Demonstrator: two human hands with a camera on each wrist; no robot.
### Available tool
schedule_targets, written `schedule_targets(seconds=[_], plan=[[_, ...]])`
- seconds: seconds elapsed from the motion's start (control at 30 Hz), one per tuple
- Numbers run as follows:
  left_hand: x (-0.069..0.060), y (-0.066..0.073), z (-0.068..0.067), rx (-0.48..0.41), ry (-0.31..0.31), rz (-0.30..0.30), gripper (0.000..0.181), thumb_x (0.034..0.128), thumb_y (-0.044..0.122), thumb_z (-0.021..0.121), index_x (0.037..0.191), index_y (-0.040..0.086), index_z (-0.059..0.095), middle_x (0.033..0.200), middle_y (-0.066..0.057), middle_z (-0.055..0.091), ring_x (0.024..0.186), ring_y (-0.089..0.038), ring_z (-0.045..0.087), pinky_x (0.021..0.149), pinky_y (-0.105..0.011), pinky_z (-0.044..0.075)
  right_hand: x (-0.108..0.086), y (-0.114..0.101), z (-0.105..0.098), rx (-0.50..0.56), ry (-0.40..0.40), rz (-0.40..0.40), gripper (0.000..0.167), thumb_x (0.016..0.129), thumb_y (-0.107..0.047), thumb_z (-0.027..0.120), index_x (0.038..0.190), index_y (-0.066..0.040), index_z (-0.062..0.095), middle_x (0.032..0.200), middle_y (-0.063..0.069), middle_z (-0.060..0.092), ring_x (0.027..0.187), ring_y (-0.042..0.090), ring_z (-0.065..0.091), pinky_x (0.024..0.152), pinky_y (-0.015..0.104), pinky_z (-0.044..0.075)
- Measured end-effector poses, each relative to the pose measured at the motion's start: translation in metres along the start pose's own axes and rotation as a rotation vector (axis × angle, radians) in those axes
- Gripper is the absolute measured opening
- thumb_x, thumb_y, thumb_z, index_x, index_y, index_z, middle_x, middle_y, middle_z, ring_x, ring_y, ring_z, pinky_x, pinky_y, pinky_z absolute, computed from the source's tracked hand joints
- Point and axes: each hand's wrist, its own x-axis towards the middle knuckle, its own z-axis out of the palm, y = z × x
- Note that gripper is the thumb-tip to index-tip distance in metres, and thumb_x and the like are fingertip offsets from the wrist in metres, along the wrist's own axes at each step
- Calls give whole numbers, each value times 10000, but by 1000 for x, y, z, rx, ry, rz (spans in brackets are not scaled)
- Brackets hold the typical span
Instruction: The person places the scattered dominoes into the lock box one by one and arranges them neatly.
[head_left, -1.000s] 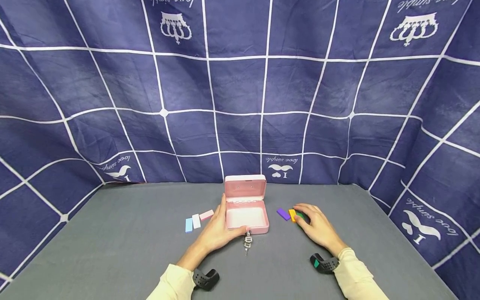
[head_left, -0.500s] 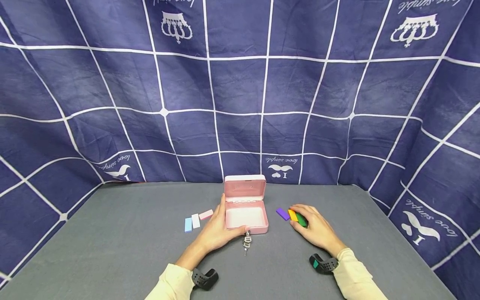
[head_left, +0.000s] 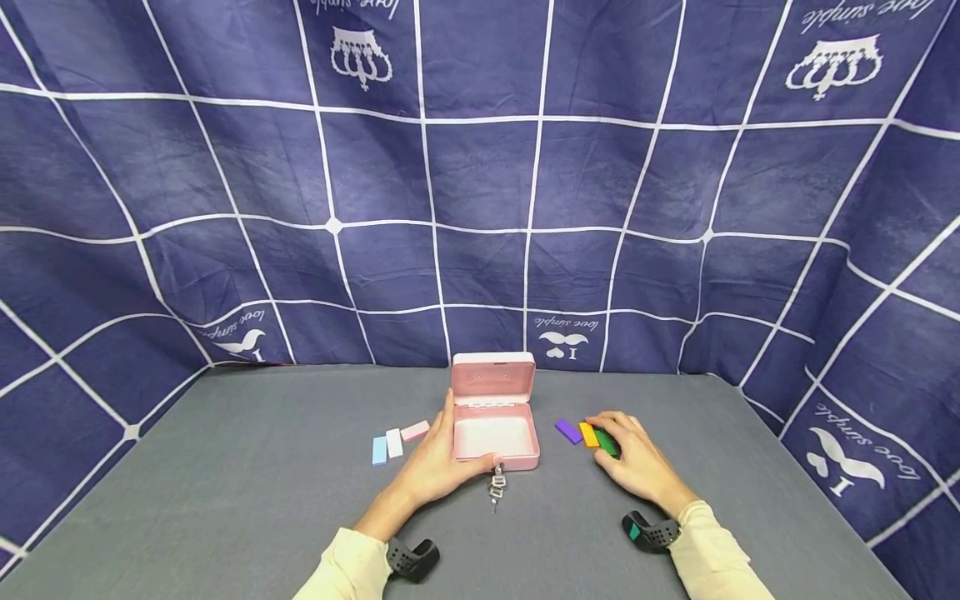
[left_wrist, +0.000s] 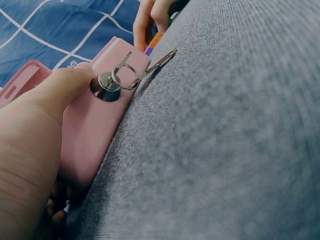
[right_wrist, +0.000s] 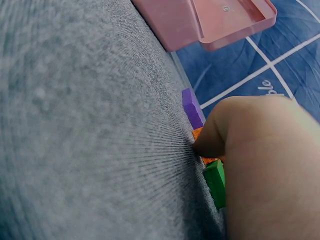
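Observation:
Thumb at the front and fingers along the left side, my left hand [head_left: 431,468] holds the pink box [head_left: 531,442], whose lid [head_left: 492,359] is raised. Keys [left_wrist: 162,65] hang from the lock [left_wrist: 107,85] on the box front. My right hand [head_left: 639,462] is over the blocks right of the box, fingers bent and thumb apart. Its index fingertip is at the far end of the orange block [head_left: 588,434]; contact is unclear. The green block [head_left: 607,442] lies under the hand, between thumb and fingers. To their left lies the purple block [head_left: 568,431].
Left of the box lie a blue block [head_left: 379,451], a white block [head_left: 393,442] and a pink block [head_left: 415,431], close together on the grey table [head_left: 247,492]. A blue curtain [head_left: 480,183] with white lines stands behind the table.
My right hand has shifted slightly over the blocks; its thumb has moved away from the orange block's near end. More of the green block shows than a second ago. My left hand stays on the box.

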Motion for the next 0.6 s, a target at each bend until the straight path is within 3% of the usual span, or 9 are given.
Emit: schedule_targets(seconds=[0.6], plan=[[0, -1, 1, 20, -1, -3, 1285, 719, 653, 772, 1587, 66, 29, 1547, -151, 329, 1356, -303, 401, 1039, -502, 383, 0, 3, 3, 5, 67, -35, 375, 815, -182, 784, 1163, -93, 677, 1145, 22, 628, 1079, 242, 546, 899, 431, 421]])
